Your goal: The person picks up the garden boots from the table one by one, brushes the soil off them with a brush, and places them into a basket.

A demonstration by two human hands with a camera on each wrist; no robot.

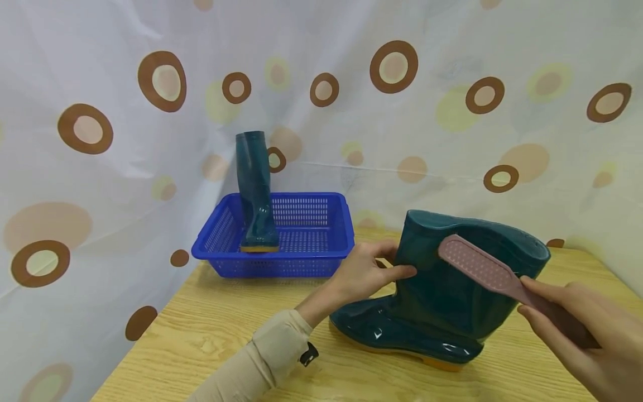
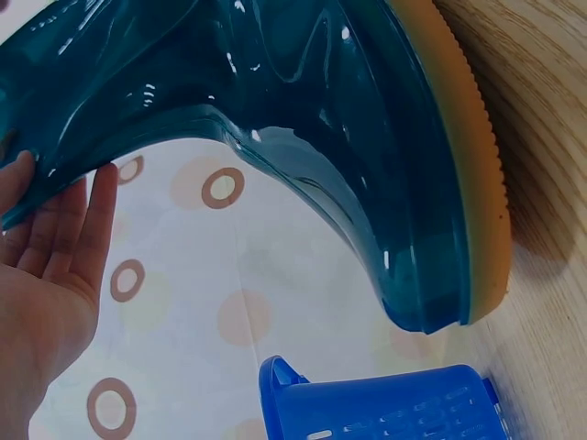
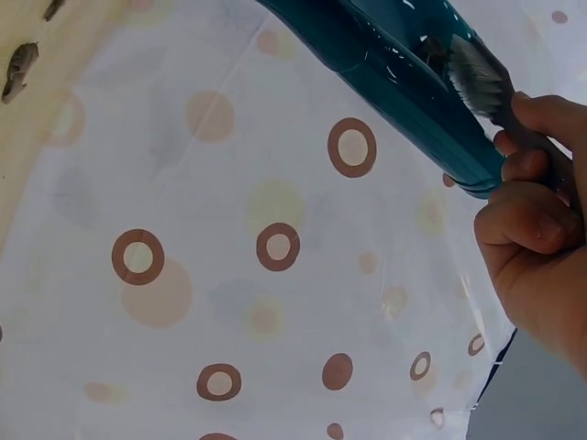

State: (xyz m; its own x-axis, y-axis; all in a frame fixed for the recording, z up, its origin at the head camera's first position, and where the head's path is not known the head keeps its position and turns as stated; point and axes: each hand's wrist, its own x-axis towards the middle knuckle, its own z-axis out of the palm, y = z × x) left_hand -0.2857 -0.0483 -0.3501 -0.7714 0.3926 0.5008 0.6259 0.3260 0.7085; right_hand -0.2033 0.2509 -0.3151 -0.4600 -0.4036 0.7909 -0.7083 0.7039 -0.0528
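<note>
A dark teal rain boot (image 1: 442, 296) with an orange sole stands tilted on the table, toe to the left and its shaft leaning right. My left hand (image 1: 364, 271) holds the front of the shaft, thumb on the near side and the other fingers behind it, as the left wrist view shows on the same boot (image 2: 303, 82). A pink scrub brush (image 1: 474, 263) is gripped by its handle in my right hand (image 1: 600, 335). Its pale bristles (image 3: 475, 78) face the upper shaft, close beside a dark smudge (image 3: 431, 52).
A blue plastic basket (image 1: 313, 254) stands at the back left of the wooden table (image 1: 211, 335). Upright in it is a second teal boot (image 1: 253, 184). A white sheet (image 1: 311, 44) with brown and yellow circles hangs behind and along the left side.
</note>
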